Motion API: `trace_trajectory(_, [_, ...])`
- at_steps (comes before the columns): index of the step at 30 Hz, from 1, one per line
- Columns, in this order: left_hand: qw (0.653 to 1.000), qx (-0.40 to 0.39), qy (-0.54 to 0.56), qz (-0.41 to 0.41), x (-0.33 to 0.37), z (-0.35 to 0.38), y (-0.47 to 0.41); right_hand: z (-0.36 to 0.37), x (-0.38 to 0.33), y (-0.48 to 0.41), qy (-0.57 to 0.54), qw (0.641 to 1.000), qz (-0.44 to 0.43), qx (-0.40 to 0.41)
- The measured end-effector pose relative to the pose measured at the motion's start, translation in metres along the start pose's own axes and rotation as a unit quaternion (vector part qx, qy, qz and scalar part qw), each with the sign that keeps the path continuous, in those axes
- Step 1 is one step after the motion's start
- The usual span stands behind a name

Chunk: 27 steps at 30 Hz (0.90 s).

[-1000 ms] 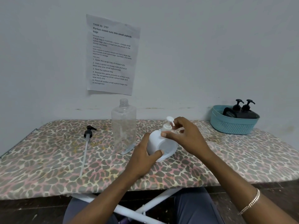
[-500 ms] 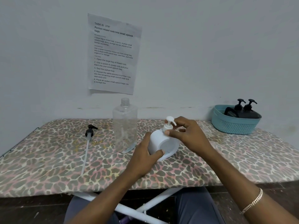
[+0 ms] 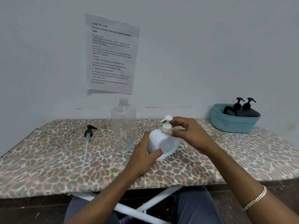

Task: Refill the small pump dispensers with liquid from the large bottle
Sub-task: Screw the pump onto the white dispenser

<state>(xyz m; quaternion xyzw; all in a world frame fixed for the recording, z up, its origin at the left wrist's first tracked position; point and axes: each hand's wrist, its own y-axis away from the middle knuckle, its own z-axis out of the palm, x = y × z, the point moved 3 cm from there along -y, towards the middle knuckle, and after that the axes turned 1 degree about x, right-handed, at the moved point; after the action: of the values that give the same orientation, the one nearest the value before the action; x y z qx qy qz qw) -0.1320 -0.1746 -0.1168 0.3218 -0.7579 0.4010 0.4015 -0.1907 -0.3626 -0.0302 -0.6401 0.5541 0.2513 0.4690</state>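
Landmark for all positions: the large clear bottle (image 3: 123,126), which stands upright on the desk (image 3: 48,159) with its threaded neck uncapped. I cannot tell how much liquid it holds.

White pump dispenser (image 3: 163,143): just right of the large clear bottle and slightly nearer to me. It is tilted so its top leans away and its recessed round underside faces me. Its lower edge is at the desk cover, but I cannot tell whether it touches. The white pump head (image 3: 166,122) is seated in the neck with the spout pointing left, towards the bottle.

My left hand (image 3: 142,157) grips the dispenser body from the bottle's side. The fingers curl round behind it and the thumb lies across the lower front.

My right hand (image 3: 191,135) comes in from the far side of the dispenser. Thumb and fingertips pinch the collar under the pump head, and the other fingers are loosely bent. A chain bracelet (image 3: 257,199) sits on that wrist.

Black pump (image 3: 89,131): lies on the desk left of the bottle and apart from it, its long pale tube running towards me.

Teal basket (image 3: 233,123): well to the right of the bottle, at the wall side of the desk, holding two black pump dispensers (image 3: 242,109).

Printed sheet (image 3: 111,54): on the wall above and behind the bottle.
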Motion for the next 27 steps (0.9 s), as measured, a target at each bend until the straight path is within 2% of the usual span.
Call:
trace_trajectory(2, [1.0,0.001,-0.005,0.003,0.0,0.0,0.001,-0.002,0.0,0.001,-0.007,1.0,0.0,0.017])
trace_trajectory(7, [1.0,0.001,-0.004,0.001,0.0,0.0,0.0,0.01,0.004,0.001,0.03,0.991,-0.003,0.128])
trace_trajectory(11, [1.0,0.002,-0.003,0.005,0.0,-0.001,0.001,0.019,0.004,0.003,0.04,0.984,-0.03,0.169])
trace_trajectory(15, [1.0,0.004,-0.006,0.009,0.001,-0.001,0.0,0.017,0.006,0.003,0.035,0.987,-0.027,0.152])
trace_trajectory(21, [1.0,0.002,-0.007,0.002,0.002,0.0,0.0,0.005,0.002,0.001,-0.024,0.999,0.001,0.049])
trace_trajectory(27, [1.0,0.004,-0.009,0.005,0.0,0.0,0.0,0.007,0.009,0.0,-0.034,0.992,0.002,0.12])
